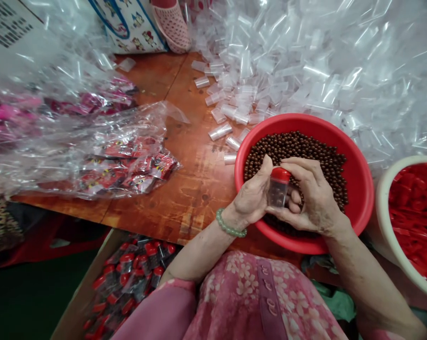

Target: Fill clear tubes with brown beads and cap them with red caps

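A small clear container with a red cap [278, 190] is upright between my two hands, above a red basin [362, 189] of brown beads [298, 147]. My left hand [253, 197], with a green bead bracelet at the wrist, holds its left side, the thumb near the cap. My right hand [312, 198] curls round the other side, its fingers at the cap and below the container. What is inside the container is hard to make out.
Clear plastic tubes [241, 80] are heaped behind the basin. A white bucket [383, 212] of red caps stands at right. Bags of red packets [128, 165] lie at left on the wooden table [195, 189]. Below is a box of red-capped containers [131, 274].
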`<state>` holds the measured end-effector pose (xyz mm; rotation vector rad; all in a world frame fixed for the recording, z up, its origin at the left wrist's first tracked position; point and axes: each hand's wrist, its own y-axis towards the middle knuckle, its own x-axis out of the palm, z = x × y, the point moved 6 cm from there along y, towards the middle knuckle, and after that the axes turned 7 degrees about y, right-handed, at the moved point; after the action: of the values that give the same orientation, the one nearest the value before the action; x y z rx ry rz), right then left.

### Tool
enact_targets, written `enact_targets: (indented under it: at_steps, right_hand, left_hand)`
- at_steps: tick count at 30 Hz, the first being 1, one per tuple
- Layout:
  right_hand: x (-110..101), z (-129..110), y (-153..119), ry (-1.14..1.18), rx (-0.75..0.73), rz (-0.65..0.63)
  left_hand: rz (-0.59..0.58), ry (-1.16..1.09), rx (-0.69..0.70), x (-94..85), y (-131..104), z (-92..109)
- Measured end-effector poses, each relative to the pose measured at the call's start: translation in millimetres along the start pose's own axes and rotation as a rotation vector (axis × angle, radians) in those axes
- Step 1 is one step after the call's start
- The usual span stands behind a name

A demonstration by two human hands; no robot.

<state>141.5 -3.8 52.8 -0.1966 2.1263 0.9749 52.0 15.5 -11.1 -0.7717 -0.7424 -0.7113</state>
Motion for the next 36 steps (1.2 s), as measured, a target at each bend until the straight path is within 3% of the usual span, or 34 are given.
enact_targets:
  at_steps: [4, 9, 15, 24, 33, 36]
  right_hand:
    - [0.9, 3.5, -2.0, 0.006, -0.016, -0.03]
    - [2.3, 1.9, -0.5, 0.02, -0.026, -0.043]
    - [2.5, -4.3, 3.8, -0.036, -0.091, -0.013]
    - [3.2, -7.9, 2.1, -0.107, -0.142, 0.018]
    - [6.1, 0.7, -0.8, -0.027, -0.043, -0.133]
    - [1.0, 5.9, -3.9, -0.016, 0.017, -0.126]
  left_hand:
    - [0.011, 0.012, -0.009, 0.5, 0.2, 2.1]
    - [0.037, 0.065, 0.074, -1.1, 1.4, 6.7]
    - [0.13, 0.037, -0.007, -4.3, 3.4, -0.4]
    - [0.247, 0.128, 0.182, 0.0, 1.3, 8.7]
    - [0.286, 0.073, 0.242, -7.2, -2.7, 10.5]
    - [0.259, 0.097, 0.292, -8.9, -11.6, 13.0]
